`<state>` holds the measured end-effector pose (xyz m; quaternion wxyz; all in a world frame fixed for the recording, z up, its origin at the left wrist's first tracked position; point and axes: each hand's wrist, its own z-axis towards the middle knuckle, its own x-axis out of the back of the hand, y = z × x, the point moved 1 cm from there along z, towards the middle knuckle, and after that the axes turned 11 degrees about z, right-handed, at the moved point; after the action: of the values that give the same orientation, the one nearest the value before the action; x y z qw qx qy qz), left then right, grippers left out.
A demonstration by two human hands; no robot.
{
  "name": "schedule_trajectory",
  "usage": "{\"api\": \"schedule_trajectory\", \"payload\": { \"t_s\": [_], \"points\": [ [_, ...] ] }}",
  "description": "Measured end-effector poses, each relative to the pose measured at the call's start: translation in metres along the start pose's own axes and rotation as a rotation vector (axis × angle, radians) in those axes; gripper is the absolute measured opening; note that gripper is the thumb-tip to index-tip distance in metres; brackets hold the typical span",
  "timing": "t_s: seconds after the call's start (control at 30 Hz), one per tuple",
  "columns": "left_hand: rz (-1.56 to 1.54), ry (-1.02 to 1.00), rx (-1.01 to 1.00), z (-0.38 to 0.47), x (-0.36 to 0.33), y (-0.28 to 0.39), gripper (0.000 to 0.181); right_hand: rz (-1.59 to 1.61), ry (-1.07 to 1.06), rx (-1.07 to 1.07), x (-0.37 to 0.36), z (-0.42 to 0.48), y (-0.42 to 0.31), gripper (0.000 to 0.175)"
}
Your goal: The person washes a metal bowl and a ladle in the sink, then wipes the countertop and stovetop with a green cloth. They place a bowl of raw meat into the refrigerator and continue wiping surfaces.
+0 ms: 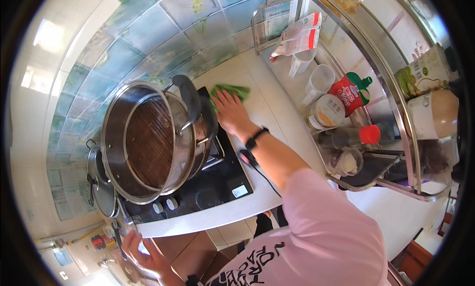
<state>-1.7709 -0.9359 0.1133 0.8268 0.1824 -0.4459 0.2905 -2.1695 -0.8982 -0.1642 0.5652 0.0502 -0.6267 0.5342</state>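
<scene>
My right hand (231, 112) lies over a green cloth (237, 91), pressing it onto the pale countertop (256, 89) behind the gas stove. Its fingers are stretched forward, and a black band circles the wrist. My left hand (146, 254) hangs off the stove's front left corner, fingers apart and nothing seen in it. On the black glass stove (219, 185) stands a large steel steamer pot (182, 137) with black handles; its lid is off, and a brown slatted layer (150, 141) covers the inside. Two knobs (165, 205) sit along the stove's front.
A metal rack (382, 70) on the right holds clear measuring cups (321, 80), a red pouch (349, 94), a round tub (326, 111) and a red-capped bottle (350, 136). Left of the pot is a glass-lidded pan (102, 185). A black cord (267, 180) lies near my right forearm. Tiled wall (174, 29) rises behind.
</scene>
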Motion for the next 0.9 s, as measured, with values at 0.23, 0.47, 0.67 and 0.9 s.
{"api": "schedule_trajectory", "payload": {
  "t_s": [0.23, 0.47, 0.67, 0.9],
  "points": [
    [0.137, -0.106, -0.026, -0.018, -0.001, 0.008, 0.007, -0.043, -0.125, -0.004, 0.001, 0.028, 0.013, 0.056],
    [0.144, 0.028, -0.147, -0.009, 0.006, 0.020, 0.008, 0.051, -0.101, -0.090, 0.006, -0.007, -0.013, 0.054],
    [0.070, -0.092, -0.151, -0.025, -0.005, 0.024, 0.010, 0.050, 0.009, -0.085, -0.002, 0.046, 0.016, 0.052],
    [0.125, -0.103, -0.043, -0.042, 0.021, -0.005, 0.009, 0.114, -0.224, -0.007, 0.039, -0.166, -0.039, 0.061]
  ]
}}
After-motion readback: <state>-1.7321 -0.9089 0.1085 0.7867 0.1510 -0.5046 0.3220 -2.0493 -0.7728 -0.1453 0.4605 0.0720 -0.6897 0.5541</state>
